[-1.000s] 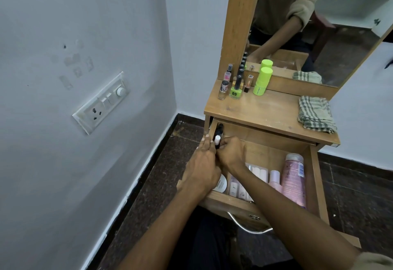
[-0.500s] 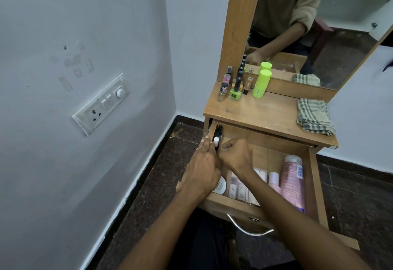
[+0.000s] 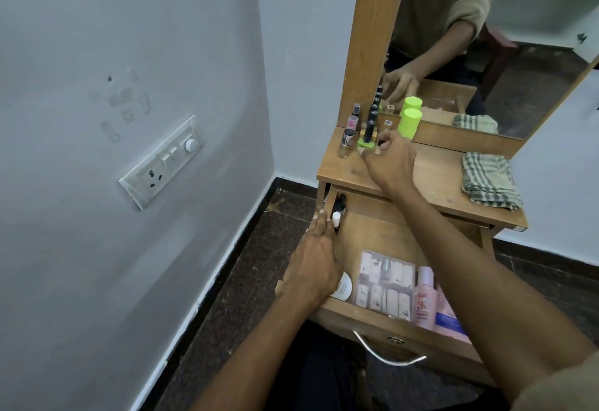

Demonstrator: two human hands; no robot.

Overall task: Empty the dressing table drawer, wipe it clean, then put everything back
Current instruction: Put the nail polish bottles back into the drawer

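My right hand point(image 3: 390, 159) is up on the counter point(image 3: 431, 180), fingers curled around something small at the cluster of nail polish bottles point(image 3: 351, 133); I can't make out what the grip holds, only that it is clenched around it beside the lime green base point(image 3: 367, 144) of a dark-capped bottle. My left hand point(image 3: 316, 263) sits low at the left inner wall of the open drawer point(image 3: 385, 226), fingers fairly straight and pressed against a white-capped bottle point(image 3: 336, 218) that stands with a black bottle point(image 3: 340, 203) just behind it in the back left corner.

Further out in the drawer, near its front, lie a round white jar point(image 3: 343, 287) partly under my left wrist, a clear pack of small bottles point(image 3: 385, 284), and a pink bottle point(image 3: 425, 300) just beside that pack; my right forearm covers what is beyond. The metal handle point(image 3: 385, 352) hangs on the drawer front.

On the counter, a lime green tube point(image 3: 410, 124) stands against the mirror point(image 3: 518, 54), and a folded checked cloth point(image 3: 489, 185) lies well apart at the right end. A switchboard point(image 3: 162, 162) is on the left wall.
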